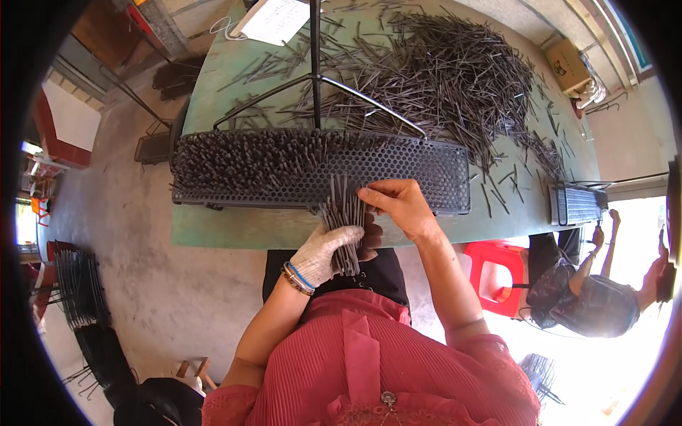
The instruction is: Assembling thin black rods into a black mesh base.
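Observation:
My left hand (320, 254), in a whitish knit glove, is closed around an upright bundle of thin dark rods (347, 241). Bare, my right hand (403, 206) pinches with thumb and forefinger at the upper right of that bundle, on the end of a rod; the fingertips partly hide it. Just beyond both hands lies a long black perforated rack (398, 170) with a forked metal handle (317, 78). Many dark rods (245, 160) stand in the holes of its left part, while holes on its right side show bare.
A large heap of loose rods (455, 71) covers the far part of the green table (249, 231). White paper (277, 20) lies at the back, a cardboard box (567, 65) at the far right. A red stool (497, 277) and a co-worker (590, 298) with another rack (579, 204) are at right.

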`<state>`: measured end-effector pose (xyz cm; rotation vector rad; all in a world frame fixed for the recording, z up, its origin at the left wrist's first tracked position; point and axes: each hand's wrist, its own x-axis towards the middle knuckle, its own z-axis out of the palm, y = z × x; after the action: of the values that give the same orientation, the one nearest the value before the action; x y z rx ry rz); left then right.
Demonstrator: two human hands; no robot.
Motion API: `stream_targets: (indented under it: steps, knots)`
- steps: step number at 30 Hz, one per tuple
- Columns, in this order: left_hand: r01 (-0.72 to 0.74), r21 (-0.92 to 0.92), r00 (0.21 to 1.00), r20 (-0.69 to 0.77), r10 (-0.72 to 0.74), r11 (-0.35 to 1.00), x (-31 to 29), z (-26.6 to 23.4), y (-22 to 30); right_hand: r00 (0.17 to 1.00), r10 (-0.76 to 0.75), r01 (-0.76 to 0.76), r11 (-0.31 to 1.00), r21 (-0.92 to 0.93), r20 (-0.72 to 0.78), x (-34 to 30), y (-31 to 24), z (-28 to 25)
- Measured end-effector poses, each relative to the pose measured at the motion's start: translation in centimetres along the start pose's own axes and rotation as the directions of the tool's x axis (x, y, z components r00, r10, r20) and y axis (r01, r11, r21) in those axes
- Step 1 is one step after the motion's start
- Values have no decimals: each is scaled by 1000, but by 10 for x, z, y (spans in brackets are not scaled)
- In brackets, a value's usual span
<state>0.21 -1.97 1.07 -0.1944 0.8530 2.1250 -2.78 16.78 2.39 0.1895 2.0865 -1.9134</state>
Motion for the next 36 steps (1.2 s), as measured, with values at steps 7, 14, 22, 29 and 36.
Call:
stream_targets:
  steps: [7, 14, 22, 29, 36]
  knots:
    - [1, 89, 977, -213, 18, 996, 4, -5, -5, 991, -81, 92, 990, 111, -104, 10, 3, -6]
    - [-15, 59, 971, -237, 29, 998, 5, -6, -7, 768, -538, 517, 841, -160, -348, 45, -24, 1]
    - [-5, 26, 978, -208, 11, 1000, 5, -10, -7, 700, -659, 529, 737, -421, -274, 75, -20, 16]
    - [32, -26, 973, -230, -37, 999, 3, -6, -2, 696, -675, 529, 714, -458, -247, 77, -17, 19]
    - [101, -20, 959, -264, -102, 995, 4, -13, -2, 586, -785, 537, 561, -630, -201, 71, -12, 11]
